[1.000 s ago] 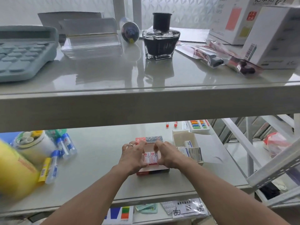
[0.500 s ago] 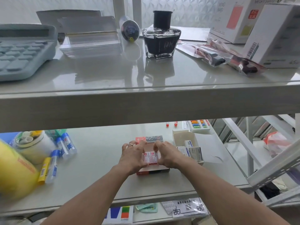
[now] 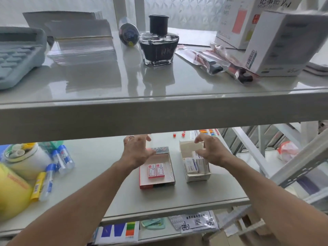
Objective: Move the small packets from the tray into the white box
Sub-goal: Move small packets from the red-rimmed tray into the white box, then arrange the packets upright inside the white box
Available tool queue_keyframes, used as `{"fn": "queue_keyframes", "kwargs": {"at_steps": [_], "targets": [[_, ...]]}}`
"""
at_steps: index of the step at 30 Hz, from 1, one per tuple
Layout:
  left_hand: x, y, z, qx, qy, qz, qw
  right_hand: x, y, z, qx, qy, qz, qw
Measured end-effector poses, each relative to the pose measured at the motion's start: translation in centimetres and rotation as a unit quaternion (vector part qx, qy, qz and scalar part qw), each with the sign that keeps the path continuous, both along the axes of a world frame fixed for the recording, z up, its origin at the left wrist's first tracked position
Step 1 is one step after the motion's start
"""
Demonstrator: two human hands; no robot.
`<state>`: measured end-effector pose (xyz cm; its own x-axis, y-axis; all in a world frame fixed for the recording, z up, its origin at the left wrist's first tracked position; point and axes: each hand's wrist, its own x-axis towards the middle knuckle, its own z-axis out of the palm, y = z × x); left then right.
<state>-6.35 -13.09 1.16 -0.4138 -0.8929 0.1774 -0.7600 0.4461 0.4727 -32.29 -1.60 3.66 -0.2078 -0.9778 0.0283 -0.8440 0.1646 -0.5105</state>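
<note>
Under the upper shelf (image 3: 159,110), both grips were spread open and empty: left hand (image 3: 136,151) over the tray (image 3: 171,167), right hand (image 3: 211,151) above the white box (image 3: 197,177).

Two packets (image 3: 156,170) in tray (image 3: 171,167), right hand (image 3: 210,151) over white box (image 3: 195,177), seemingly empty-handed

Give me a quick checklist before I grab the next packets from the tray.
1. Packets left in tray: two red-and-white packets lying side by side. Ok.
2. Left hand free: fingers spread over the tray, holding nothing. Ok.
3. Right hand free: open over the white box, nothing gripped. Ok.
4. Room in white box: packets stand at its near end; far end looks bare. Ok.
5. Path from tray to box: side by side, nothing between. Ok.
</note>
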Motion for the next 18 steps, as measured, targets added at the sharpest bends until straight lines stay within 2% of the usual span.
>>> {"fn": "queue_keyframes", "kwargs": {"at_steps": [4, 7, 12, 15, 18], "targets": [[-1.9, 0.8, 0.1, -0.004, 0.009, -0.001, 1.0, -1.9, 0.8, -0.8, 0.017, 0.0, 0.013, 1.0], [-3.9, 2.4, 0.1, 0.004, 0.032, -0.04, 0.999, -2.9, 0.7, -1.6, 0.029, -0.006, 0.032, 0.999], [-8.4, 4.4, -0.2, 0.029, 0.02, -0.094, 0.995, -4.0, 0.8, -2.0, 0.027, -0.009, 0.041, 0.999], [-10.9, 5.0, -0.1, 0.016, -0.022, -0.096, 0.995, -3.9, 0.5, -2.0, 0.034, -0.005, 0.036, 0.999], [-12.3, 4.7, -0.6, 0.014, -0.117, -0.091, 0.989, -3.0, -0.9, -2.1, 0.062, 0.033, 0.02, 0.997]]}}
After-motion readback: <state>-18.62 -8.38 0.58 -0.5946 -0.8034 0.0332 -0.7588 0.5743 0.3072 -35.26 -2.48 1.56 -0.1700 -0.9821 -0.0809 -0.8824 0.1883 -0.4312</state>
